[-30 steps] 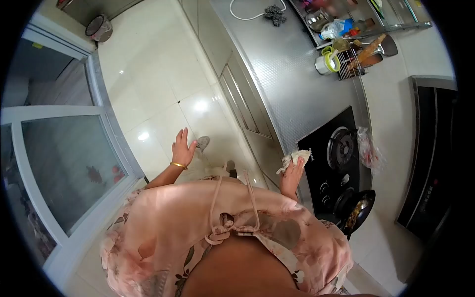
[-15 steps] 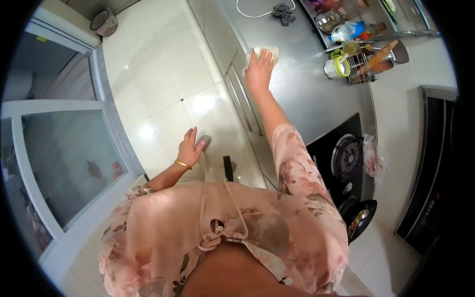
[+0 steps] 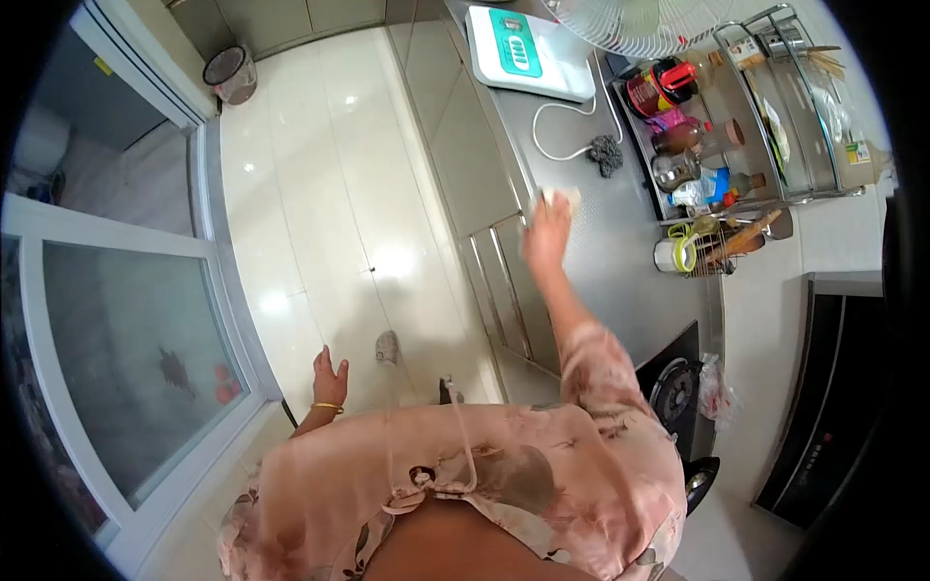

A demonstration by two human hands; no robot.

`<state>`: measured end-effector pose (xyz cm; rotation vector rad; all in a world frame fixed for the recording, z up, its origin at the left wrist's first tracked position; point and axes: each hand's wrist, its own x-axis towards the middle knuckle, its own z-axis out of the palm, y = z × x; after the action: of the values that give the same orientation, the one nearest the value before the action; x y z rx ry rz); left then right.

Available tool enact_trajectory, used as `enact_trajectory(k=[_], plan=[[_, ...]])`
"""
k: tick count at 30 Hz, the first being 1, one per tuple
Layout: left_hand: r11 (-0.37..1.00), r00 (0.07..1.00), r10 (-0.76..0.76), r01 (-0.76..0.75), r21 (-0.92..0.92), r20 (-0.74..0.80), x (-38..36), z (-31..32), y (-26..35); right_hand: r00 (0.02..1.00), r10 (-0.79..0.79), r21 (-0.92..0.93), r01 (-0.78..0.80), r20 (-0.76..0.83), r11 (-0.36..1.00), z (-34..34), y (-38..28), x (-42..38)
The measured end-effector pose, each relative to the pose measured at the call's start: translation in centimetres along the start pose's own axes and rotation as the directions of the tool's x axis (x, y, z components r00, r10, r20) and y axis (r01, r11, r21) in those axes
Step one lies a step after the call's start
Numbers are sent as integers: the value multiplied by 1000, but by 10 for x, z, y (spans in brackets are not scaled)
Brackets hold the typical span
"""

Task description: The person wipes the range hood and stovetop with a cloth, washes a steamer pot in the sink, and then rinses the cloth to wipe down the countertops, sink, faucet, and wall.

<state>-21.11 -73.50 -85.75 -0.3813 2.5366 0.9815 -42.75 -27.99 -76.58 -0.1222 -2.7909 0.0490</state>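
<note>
My right hand (image 3: pixel 545 230) is stretched out over the steel countertop (image 3: pixel 620 252) and presses a pale cloth (image 3: pixel 562 198) onto it near the front edge. The hand is blurred by motion. My left hand (image 3: pixel 329 370) hangs at my side over the tiled floor, fingers apart, with a gold bangle on the wrist and nothing in it. A dark scouring pad (image 3: pixel 606 153) and a white cord (image 3: pixel 554 136) lie just beyond the cloth.
A white appliance with a green panel (image 3: pixel 528 53) and a fan (image 3: pixel 644 21) stand at the counter's far end. A rack of bottles (image 3: pixel 717 145), a utensil holder (image 3: pixel 712 250), a black gas hob (image 3: pixel 678 387) and a pan (image 3: pixel 699 484) line the right. Glass door (image 3: pixel 126 339) on the left.
My right hand went from the hob's edge up along the counter with the cloth and now rests farther along it. The view has shifted forward, and my left hand sits lower in frame.
</note>
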Motion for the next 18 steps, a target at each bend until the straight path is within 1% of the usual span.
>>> enact_trajectory(k=[2, 5, 7, 8, 10, 11, 12, 13, 15, 17, 18], plan=[[995, 999, 19, -17, -94, 27, 21, -7, 9, 1000, -25, -100, 24, -12, 995, 52, -9, 75], [976, 996, 67, -54, -212, 52, 43, -27, 41, 1000, 2, -199, -3, -5, 980, 52, -40, 125], [958, 991, 108, -82, -275, 79, 52, -52, 60, 997, -68, -41, 69, 46, 997, 25, -36, 102], [967, 990, 131, -116, -226, 50, 59, -56, 57, 992, -100, 27, 98, 72, 995, 13, -29, 80], [980, 995, 100, -94, -173, 22, 72, -58, 30, 997, -71, 1, 71, 0, 997, -8, -16, 12], [985, 996, 85, -84, -149, 0, 81, -59, 25, 999, -7, 16, 6, 45, 1000, -26, -14, -22], [975, 999, 30, -20, -223, 42, 81, -70, 34, 997, -26, 31, 23, 79, 999, -37, -1, -59], [975, 999, 11, 1, -222, 53, 83, -79, 38, 991, 8, 30, -12, 133, 999, -52, 0, -84], [975, 997, -30, 45, -218, 70, 94, -90, 44, 971, 51, 5, -53, 232, 999, -72, -5, -96], [993, 1000, 19, -16, -119, 19, 121, -87, 37, 947, 71, -36, -63, 313, 997, -72, -8, -80], [997, 999, 46, -47, -64, -10, 141, -85, 34, 953, -10, -24, 18, 302, 1000, -63, -7, -64]])
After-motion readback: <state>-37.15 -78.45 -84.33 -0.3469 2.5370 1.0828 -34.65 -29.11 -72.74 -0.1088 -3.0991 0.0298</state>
